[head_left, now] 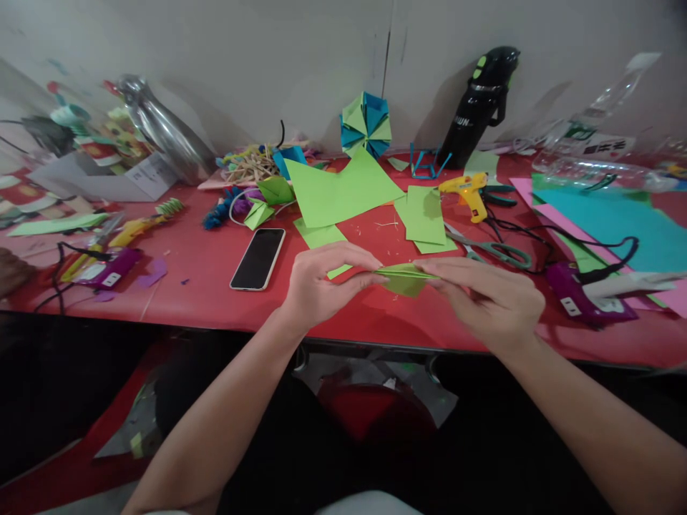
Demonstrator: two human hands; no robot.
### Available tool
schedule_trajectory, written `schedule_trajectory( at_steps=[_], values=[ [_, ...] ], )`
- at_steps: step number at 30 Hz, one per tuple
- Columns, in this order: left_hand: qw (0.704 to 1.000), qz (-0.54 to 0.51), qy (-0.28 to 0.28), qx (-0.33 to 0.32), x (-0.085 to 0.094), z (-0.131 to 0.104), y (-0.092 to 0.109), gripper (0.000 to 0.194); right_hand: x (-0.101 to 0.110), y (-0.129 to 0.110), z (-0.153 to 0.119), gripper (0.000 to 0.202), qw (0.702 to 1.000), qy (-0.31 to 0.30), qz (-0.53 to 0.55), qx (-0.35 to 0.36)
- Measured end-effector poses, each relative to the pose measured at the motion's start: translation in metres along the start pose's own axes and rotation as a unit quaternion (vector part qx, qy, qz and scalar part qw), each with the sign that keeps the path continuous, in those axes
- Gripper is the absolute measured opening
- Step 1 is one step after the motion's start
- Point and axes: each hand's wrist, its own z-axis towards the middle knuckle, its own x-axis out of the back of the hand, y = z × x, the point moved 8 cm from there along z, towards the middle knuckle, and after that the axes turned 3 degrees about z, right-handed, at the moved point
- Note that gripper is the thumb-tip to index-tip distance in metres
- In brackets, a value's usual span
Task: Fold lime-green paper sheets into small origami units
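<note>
A small folded piece of green paper (406,271) is held level above the front of the red table (343,315). My left hand (333,277) pinches its left end between thumb and fingers. The right end is pinched by my right hand (483,295). Just beyond my hands lie green paper sheets (425,214) and a large green piece with a notched top edge (343,189). Scissors with grey-green handles (504,252) rest to the right of these sheets. A phone (258,259) lies left of my left hand.
At the back stand a blue-and-green folded paper ball (366,124), a black bottle (477,107) and a steel flask (161,129). A yellow glue gun (466,192), purple boxes with cables (587,297) and coloured sheets (622,214) lie right. Another person's hand (15,272) shows far left.
</note>
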Motion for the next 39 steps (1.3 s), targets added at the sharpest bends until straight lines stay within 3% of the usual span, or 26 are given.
schedule_trajectory(
  at_steps=[9, 13, 16, 20, 23, 28, 30, 33, 39],
  values=[
    [1.000, 0.007, 0.000, -0.007, 0.002, 0.000, 0.003, 0.006, -0.002, -0.002, -0.001, 0.052, 0.999, -0.014, -0.001, 0.028],
    [0.999, -0.024, 0.002, 0.039, 0.000, -0.001, -0.004, 0.007, -0.005, -0.003, -0.001, 0.045, 0.999, -0.029, 0.010, 0.012],
    [0.989, -0.096, -0.008, 0.113, -0.007, -0.003, -0.016, 0.008, -0.006, -0.001, 0.002, 0.029, 0.999, -0.026, 0.009, -0.038],
    [0.965, -0.165, -0.033, 0.200, -0.020, -0.008, -0.029, 0.021, -0.011, 0.015, 0.004, 0.005, 0.982, -0.035, 0.068, -0.171],
    [0.955, -0.153, -0.036, 0.250, -0.024, -0.010, -0.039, 0.015, -0.022, 0.031, 0.001, 0.009, 0.948, -0.058, 0.157, -0.271],
    [0.918, -0.160, -0.049, 0.359, -0.031, -0.020, -0.056, 0.026, -0.040, 0.053, -0.012, 0.013, 0.874, -0.067, 0.288, -0.386],
    [0.893, -0.194, -0.064, 0.401, -0.039, -0.027, -0.061, 0.033, -0.044, 0.058, -0.018, 0.012, 0.849, -0.043, 0.332, -0.408],
    [0.858, -0.245, -0.101, 0.439, -0.053, -0.037, -0.063, 0.035, -0.044, 0.064, -0.023, 0.008, 0.839, -0.004, 0.348, -0.418],
    [0.893, -0.160, -0.077, 0.414, -0.051, -0.036, -0.063, 0.038, -0.038, 0.069, -0.022, 0.006, 0.860, 0.043, 0.316, -0.398]
  ],
)
